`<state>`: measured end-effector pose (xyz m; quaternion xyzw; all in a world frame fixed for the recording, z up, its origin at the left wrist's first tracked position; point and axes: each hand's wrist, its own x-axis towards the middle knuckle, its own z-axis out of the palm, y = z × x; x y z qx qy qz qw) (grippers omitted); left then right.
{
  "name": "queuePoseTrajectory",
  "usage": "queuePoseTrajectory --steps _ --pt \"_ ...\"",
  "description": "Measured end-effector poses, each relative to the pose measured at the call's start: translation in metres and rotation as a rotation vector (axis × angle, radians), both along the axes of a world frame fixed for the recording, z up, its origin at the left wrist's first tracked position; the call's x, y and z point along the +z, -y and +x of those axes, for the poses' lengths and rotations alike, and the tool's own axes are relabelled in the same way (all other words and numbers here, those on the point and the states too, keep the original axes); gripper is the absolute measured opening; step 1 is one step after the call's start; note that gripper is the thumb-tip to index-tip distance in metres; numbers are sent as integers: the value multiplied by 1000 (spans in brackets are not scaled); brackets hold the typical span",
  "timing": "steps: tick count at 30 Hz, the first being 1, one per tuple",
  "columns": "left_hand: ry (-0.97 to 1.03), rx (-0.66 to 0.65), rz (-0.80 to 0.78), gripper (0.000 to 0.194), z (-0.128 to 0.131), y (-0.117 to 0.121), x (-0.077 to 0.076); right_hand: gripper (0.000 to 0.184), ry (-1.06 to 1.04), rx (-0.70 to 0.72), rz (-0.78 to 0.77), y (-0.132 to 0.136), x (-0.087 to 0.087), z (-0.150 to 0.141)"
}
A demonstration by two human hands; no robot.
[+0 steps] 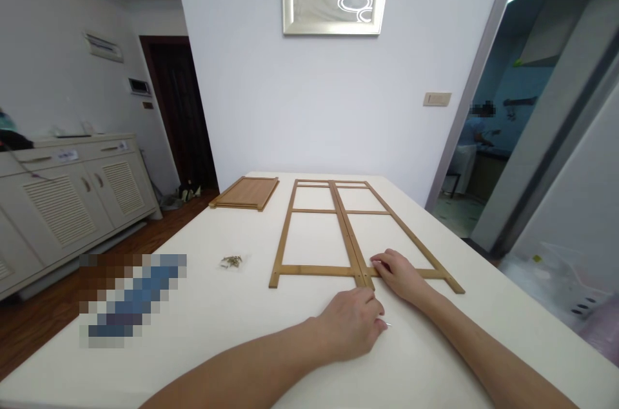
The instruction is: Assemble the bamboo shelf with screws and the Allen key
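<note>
Two ladder-like wooden frames [286,235] lie flat, side by side, on the white table [232,344]. My left hand [349,326] is closed just in front of the near end of their middle rails. The tip of a thin metal piece [388,324] sticks out between its thumb and fingers; the rest is hidden in the hand. Over the lower crossbar of the right-hand frame [401,225] rests my right hand [397,273]. Its fingers are curled together beside the middle rail, and what they pinch, if anything, cannot be made out.
A small clear bag of brass-coloured screws [233,261] lies left of the frames. Behind it are stacked wooden panels [245,193]. A blurred blue patch [140,296] covers the table's left side. A person [474,131] stands in the room beyond the doorway.
</note>
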<state>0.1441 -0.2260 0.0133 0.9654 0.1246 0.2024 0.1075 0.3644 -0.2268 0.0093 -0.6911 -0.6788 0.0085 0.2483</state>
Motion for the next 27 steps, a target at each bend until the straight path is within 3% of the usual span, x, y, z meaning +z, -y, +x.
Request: queuePoseTrajectory --steps 10,27 --pt "151 39 82 18 -1 -12 -1 36 -45 -78 196 -5 -4 18" --pt "152 14 13 17 -1 -12 -8 31 -49 -135 211 -1 0 13"
